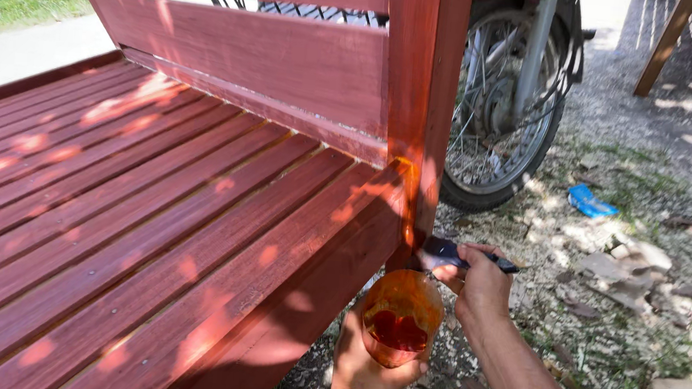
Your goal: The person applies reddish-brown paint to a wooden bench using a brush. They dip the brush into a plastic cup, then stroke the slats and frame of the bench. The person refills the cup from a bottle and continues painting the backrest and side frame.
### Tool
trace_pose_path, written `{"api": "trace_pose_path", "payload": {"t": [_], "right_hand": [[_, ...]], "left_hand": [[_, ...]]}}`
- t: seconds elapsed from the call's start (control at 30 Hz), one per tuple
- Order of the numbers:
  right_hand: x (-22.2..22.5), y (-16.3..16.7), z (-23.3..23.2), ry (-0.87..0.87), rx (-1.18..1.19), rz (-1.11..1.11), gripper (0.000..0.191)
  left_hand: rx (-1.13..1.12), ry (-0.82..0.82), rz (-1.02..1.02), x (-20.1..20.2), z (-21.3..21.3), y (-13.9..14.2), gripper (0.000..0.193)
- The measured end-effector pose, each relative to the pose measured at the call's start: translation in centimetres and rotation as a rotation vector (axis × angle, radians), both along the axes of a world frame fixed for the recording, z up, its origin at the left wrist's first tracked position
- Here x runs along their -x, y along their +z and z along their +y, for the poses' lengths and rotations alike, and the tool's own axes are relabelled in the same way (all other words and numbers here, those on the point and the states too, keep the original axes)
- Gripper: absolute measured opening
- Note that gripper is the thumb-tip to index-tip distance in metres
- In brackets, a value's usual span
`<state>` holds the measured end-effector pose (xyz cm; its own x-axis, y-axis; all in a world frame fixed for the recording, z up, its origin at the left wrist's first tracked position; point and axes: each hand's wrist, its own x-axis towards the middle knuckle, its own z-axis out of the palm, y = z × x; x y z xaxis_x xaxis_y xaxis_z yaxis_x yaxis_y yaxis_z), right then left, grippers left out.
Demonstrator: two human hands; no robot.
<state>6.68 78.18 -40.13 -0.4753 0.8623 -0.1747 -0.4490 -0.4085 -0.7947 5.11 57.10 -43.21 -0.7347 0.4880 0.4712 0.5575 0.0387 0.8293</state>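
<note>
While left hand [364,377] cups the cup [400,316], right hand [478,287] pinches brush [448,250].

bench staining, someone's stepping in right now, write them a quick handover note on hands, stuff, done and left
Left hand: holds the cut plastic cup of red-brown stain below the seat corner.
Right hand: grips the dark-handled brush, bristles at the foot of the corner post.
Done: the seat slats and backrest boards show red-brown colour; the post looks wet and glossy.
Left: the post's lowest part by the brush, apparently; the bench underside is not visible.
A motorcycle wheel stands close behind the post.
</note>
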Motion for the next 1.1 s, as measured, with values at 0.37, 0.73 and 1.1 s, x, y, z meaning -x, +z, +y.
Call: {"api": "trace_pose_path", "payload": {"t": [0.37,0.73,1.1], "right_hand": [[0.0,20.7,-0.4,-0.013,-0.171,0.042,0.012],[-2.0,34.9,-1.1,-0.004,-0.263,0.365,0.012],[-2.9,21.9,-5.1,-0.078,0.083,0.384,0.017]], "left_hand": [[-0.132,-0.051,-0.186,-2.6,0.5,13.5,0.086],[-0.061,0.144,0.0,-2.9,0.5,21.9,0.086],[-0.026,0.255,-0.058,-0.8,-0.5,28.1,0.09]]}}
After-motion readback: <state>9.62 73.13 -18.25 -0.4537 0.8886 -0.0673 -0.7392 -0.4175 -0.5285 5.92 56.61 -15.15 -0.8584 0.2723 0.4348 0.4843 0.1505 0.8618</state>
